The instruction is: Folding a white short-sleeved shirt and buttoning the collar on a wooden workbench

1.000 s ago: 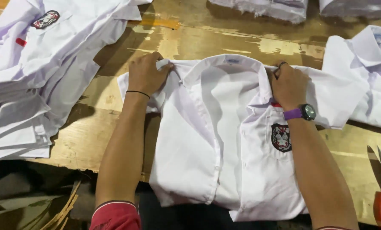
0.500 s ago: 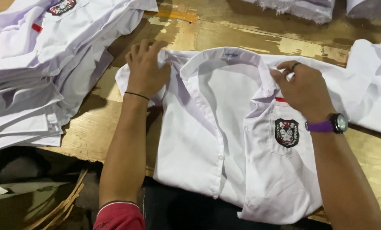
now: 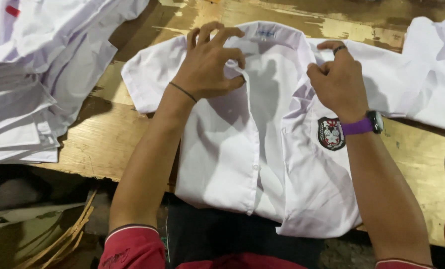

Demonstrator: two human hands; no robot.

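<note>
A worn wooden table (image 3: 108,139) carries a white shirt (image 3: 262,149) and a shirt stack (image 3: 38,74).

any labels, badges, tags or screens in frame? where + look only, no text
Chest badge: on the white shirt, just below the right hand's wrist; shield shape, black, red and white.
Neck label: inside the collar, above the left hand; small pale rectangle, bluish marks.
Red tab: on the shirt stack, top left; small red rectangle.
No screens or packages.

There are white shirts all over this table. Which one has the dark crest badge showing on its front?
The shirt lying front-up under both hands: the badge sits just below the right hand. The stack on the left and the shirt at the right edge show none.
</note>
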